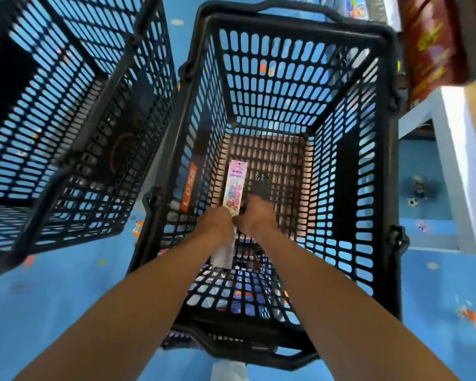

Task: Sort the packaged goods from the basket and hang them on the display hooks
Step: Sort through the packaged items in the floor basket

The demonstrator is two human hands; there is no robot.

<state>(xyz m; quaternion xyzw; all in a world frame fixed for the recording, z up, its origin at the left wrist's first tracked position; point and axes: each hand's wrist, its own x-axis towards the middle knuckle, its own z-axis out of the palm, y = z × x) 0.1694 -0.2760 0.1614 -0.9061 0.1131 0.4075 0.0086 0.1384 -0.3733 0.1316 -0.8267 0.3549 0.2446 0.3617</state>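
Down at the bottom of the black basket (388, 160), both hands are side by side, their backs turned up to the camera and the bare forearms running down to them from the near rim. The left hand (217, 221) is closed around a long, narrow pink package (235, 187). The printed end of the package sticks out beyond the knuckles, away from the person, and a pale end shows on the wrist side, so the grip sits partway along its length. The fingers themselves are tucked under and out of sight. The package lies in the gap between the two hands, touching the thumb side of the left one and just beside the right.

The right hand (255, 213) is pressed close against the left. A dark object (262, 185) juts out just past its knuckles, over the brownish mesh bottom. With the fingers hidden beneath the hand, I cannot tell whether they hold that object or merely rest by it.

Left of the left hand, on the basket's inner wall, is an orange label (188, 187) reading L058. Farther out on that side stands a second basket (66, 111), also black mesh. Both stand on a blue patterned floor (66, 292). Well beyond the right hand and to its right, red boxes (429, 45) sit on a white shelf (451, 127)
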